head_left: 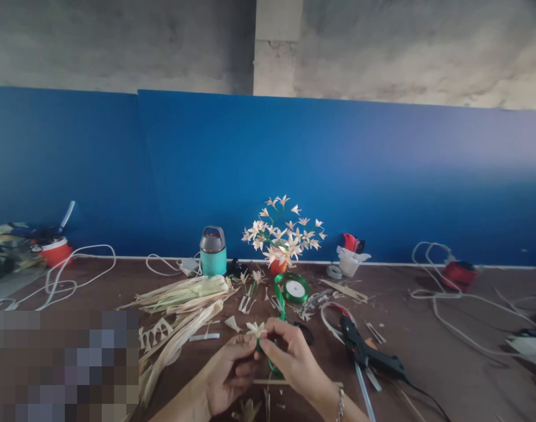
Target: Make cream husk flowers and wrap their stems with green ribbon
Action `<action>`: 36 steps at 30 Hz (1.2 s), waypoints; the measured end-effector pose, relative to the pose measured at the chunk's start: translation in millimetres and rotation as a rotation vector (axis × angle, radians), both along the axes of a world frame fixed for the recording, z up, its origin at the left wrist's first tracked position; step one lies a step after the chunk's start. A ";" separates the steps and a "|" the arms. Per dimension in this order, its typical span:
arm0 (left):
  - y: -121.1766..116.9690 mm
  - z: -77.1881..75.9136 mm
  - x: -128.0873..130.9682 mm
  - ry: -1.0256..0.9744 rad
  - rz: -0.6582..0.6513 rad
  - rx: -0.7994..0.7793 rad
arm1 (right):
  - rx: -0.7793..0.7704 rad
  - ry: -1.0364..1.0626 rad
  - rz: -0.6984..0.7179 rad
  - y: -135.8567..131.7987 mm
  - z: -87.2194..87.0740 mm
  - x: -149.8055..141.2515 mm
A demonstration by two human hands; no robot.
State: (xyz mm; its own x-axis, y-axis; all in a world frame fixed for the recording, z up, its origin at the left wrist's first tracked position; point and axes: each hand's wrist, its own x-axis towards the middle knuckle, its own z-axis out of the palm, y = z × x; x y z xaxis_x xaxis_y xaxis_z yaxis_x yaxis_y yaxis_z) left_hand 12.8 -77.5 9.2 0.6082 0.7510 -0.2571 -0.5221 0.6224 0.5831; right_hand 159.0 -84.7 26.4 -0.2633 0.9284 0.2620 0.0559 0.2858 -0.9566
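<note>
A small cream flower made of dried husk (255,329) is held upright between my two hands, with green wrapping at its base. My left hand (230,370) pinches the flower's base from the left. Close against it, the thumb and fingers of my right hand (293,355) grip the same flower from the right. Green ribbon (281,306) runs from its spool (295,289) down behind my right hand and shows again below the fingers. Whether the ribbon is caught in my fingertips is hidden.
A potted bunch of husk flowers (289,237) stands behind the spool. Dried husks (180,299) lie left, near a turquoise flask (213,258). A black glue gun (373,354) with a cord lies right. White cables (448,316) and scraps spread about. A blue partition (233,170) closes the back.
</note>
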 end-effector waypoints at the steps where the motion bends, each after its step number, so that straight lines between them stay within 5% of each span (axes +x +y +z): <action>1: 0.3 -0.3 0.8 0.022 0.019 0.009 | 0.026 -0.039 -0.032 0.2 -0.5 0.3; 8: -2.5 2.5 8.3 0.357 0.339 0.236 | 0.027 -0.146 -0.172 3.4 -5.0 -1.8; 15: -3.8 6.3 5.6 0.767 0.587 0.778 | 0.102 -0.215 -0.222 5.7 -13.1 -3.0; 19: -2.3 4.1 3.1 0.807 0.545 0.866 | 0.138 -0.264 -0.235 5.0 -14.2 -2.1; 29: 0.1 8.7 2.1 0.864 0.485 0.749 | 0.165 -0.258 -0.182 2.2 -0.9 -1.7; 36: -1.1 4.4 2.4 0.903 0.489 0.869 | 0.117 -0.283 -0.171 5.7 -2.7 2.7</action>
